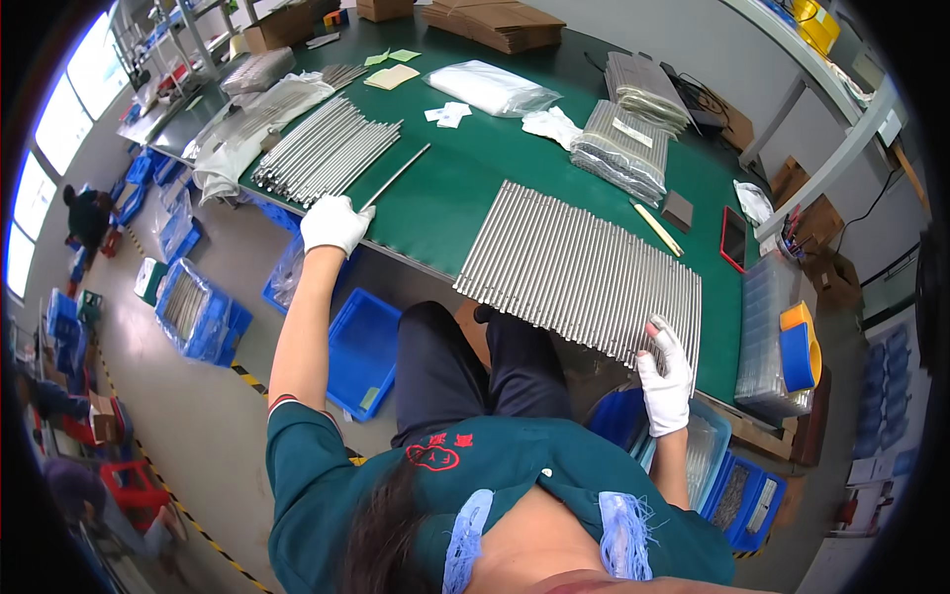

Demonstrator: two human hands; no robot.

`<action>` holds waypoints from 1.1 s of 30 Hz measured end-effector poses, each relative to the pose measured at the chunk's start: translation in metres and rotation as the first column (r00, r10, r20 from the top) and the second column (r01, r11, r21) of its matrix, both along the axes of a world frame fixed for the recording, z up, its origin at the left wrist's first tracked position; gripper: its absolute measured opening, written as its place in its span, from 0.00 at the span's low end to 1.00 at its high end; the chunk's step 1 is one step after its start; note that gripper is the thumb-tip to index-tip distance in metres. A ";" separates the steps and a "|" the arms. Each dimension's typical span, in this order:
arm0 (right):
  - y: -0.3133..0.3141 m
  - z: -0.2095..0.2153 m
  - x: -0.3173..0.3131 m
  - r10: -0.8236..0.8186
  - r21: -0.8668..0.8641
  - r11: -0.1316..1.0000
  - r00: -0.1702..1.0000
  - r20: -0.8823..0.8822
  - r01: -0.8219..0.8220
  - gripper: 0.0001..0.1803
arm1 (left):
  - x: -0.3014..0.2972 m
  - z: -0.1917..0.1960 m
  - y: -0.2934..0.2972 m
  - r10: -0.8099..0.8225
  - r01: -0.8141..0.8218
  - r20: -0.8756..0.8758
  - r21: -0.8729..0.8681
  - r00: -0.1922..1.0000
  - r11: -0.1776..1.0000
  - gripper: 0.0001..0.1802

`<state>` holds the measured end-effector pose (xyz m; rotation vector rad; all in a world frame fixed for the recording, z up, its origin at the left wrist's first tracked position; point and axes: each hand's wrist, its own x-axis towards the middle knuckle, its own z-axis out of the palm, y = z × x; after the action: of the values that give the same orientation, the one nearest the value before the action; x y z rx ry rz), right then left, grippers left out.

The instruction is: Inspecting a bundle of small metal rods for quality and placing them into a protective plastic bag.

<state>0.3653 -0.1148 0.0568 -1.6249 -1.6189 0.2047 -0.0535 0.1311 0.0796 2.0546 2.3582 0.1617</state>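
My left hand [336, 226], in a white glove, is at the table's front edge, closed around the near end of a single thin metal rod [398, 175]. That rod points away over the green tabletop, just right of a loose pile of similar rods [332, 148]. A broad flat row of metal rods [579, 272] lies side by side in front of me, near ends at the table edge. At its right near corner is my right hand [667, 384], gloved with thumb and forefinger tips bare. Its fingers are apart, touching the rod ends.
Bagged rod bundles [621, 148] lie at the back right, near a dark block [678, 210], a pale stick [657, 229] and a red-edged phone [733, 239]. Tape rolls [800, 346] stand at the right edge. Blue bins [361, 351] are below; other people are far left.
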 end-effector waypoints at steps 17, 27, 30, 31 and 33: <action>0.060 0.054 0.006 0.172 0.031 0.984 0.982 0.074 -0.175 0.21 | 0.048 -0.053 0.063 -0.412 0.464 -0.222 0.527 0.884 0.712 0.12; 0.335 0.014 -0.069 0.287 0.121 0.954 0.952 -0.105 -0.274 0.25 | 0.173 -0.073 0.108 -0.753 0.571 0.092 0.594 0.652 0.567 0.13; 0.406 0.000 -0.083 0.078 -0.133 0.971 0.788 -0.611 -0.199 0.23 | 0.164 -0.075 0.111 -0.719 0.388 0.234 0.712 0.654 0.585 0.10; 0.427 -0.006 -0.078 0.044 -0.149 0.965 0.693 -0.719 -0.216 0.18 | 0.165 -0.073 0.111 -0.679 0.317 0.300 0.711 0.670 0.627 0.10; 0.456 -0.006 -0.080 -0.057 -0.283 0.933 0.684 -0.727 -0.223 0.13 | 0.162 -0.072 0.112 -0.602 0.250 0.462 0.619 0.652 0.745 0.11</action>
<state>0.2851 0.3413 0.0504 -1.4274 -1.0452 1.1112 0.1082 0.2427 0.0080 2.1840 1.4185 1.3638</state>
